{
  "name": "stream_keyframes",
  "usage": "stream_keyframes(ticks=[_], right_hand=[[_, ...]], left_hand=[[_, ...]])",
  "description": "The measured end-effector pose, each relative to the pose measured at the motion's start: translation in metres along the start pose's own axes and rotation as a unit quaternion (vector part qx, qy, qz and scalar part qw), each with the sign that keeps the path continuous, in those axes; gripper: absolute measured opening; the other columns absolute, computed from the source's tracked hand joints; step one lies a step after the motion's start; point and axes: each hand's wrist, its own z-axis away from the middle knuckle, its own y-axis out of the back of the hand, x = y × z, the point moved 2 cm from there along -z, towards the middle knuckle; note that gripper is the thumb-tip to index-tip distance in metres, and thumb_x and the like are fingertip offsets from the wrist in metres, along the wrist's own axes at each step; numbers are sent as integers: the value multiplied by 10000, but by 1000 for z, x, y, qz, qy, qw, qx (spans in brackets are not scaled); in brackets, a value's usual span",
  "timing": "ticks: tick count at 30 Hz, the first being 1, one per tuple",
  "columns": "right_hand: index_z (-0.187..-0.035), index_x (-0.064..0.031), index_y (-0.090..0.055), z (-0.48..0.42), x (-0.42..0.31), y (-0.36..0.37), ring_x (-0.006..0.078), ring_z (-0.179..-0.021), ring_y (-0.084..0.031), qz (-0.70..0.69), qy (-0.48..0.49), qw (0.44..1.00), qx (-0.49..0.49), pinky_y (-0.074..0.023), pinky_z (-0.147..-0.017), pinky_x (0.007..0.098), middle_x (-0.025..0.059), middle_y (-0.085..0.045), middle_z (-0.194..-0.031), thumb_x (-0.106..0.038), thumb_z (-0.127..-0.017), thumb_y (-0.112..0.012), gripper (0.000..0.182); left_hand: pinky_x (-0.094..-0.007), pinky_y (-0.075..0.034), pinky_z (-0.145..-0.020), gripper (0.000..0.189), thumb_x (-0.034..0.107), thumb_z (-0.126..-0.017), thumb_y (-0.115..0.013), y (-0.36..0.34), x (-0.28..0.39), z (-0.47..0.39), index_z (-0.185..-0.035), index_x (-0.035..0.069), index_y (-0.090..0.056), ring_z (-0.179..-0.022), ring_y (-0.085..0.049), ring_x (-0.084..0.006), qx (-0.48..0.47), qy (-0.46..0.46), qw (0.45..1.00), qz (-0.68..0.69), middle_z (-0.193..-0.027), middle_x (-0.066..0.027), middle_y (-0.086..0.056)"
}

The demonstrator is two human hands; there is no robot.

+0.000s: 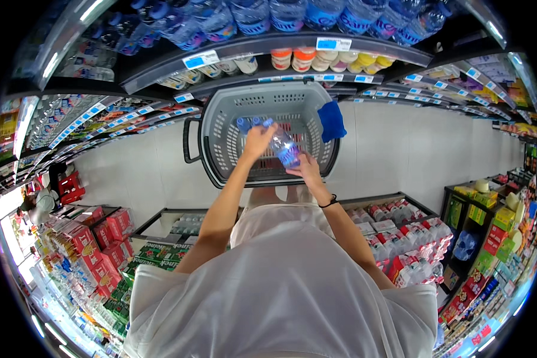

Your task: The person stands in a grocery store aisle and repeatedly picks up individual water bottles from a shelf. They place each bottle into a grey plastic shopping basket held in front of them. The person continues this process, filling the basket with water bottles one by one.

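Note:
A clear plastic water bottle (283, 144) with a blue cap and a blue-purple label lies tilted between my two hands, above a grey shopping basket (225, 105). My left hand (259, 139) grips it near the cap. My right hand (306, 168) holds it by the base. Blue caps of more bottles (243, 123) show inside the basket, just beyond my left hand; their lower parts are mostly hidden. A blue cloth (332, 121) hangs over the basket's right rim. The black handle (189, 140) sticks out at the left.
A shelf of large water bottles (288, 15) runs ahead, with small drink bottles (303, 59) below it. Beer cartons (152, 253) stand behind me at the left, packs of red-labelled bottles (402, 241) at the right. A person (46, 199) is at the far left near a red basket (70, 185).

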Motion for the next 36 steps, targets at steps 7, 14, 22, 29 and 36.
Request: stream_keyframes(ticks=[7, 14, 22, 29, 36], right_hand=[[-1176, -9, -600, 39, -26, 37, 358, -1025, -621, 559, 359, 741, -100, -431, -1008, 481, 184, -667, -1085, -289, -865, -687, 427], [-1114, -67, -608, 17, -20, 69, 287, -1045, -580, 659, 332, 647, -193, -387, -1017, 447, 105, -631, -1026, -264, -721, -794, 477], [-1099, -62, -608, 11, -24, 74, 287, -1036, -580, 649, 327, 655, -208, -413, -975, 415, 96, -625, -1026, -245, -728, -785, 450], [-1141, -54, -607, 10, -26, 77, 290, -1058, -579, 639, 329, 663, -209, -398, -1018, 440, 111, -630, -1046, -214, -722, -768, 477], [-1150, -75, -619, 7, -24, 76, 300, -1096, -578, 644, 313, 651, -250, -352, -1104, 463, 114, -645, -1071, -214, -726, -721, 458]], left_hand=[[-417, -553, -762, 590, 551, -782, -715, -57, -41, -70, -841, -35, -735, -780, -711, -350, -25, -31, 979, -201, -767, -214, -707], [-419, -563, -796, 468, 458, -720, -784, -109, -109, -129, -936, 43, -767, -820, -708, -350, -19, 3, 962, -272, -844, -222, -710], [-412, -564, -854, 492, 378, -684, -815, -132, -137, -155, -973, -7, -711, -888, -703, -353, 8, 13, 937, -348, -910, -255, -704], [-432, -564, -816, 441, 325, -717, -798, -122, -129, -150, -969, -23, -697, -856, -700, -383, 54, 40, 945, -319, -867, -250, -701], [-446, -572, -767, 355, 317, -800, -719, -125, -162, -124, -979, 11, -708, -894, -711, -350, 51, 133, 949, -281, -962, -228, -717]])
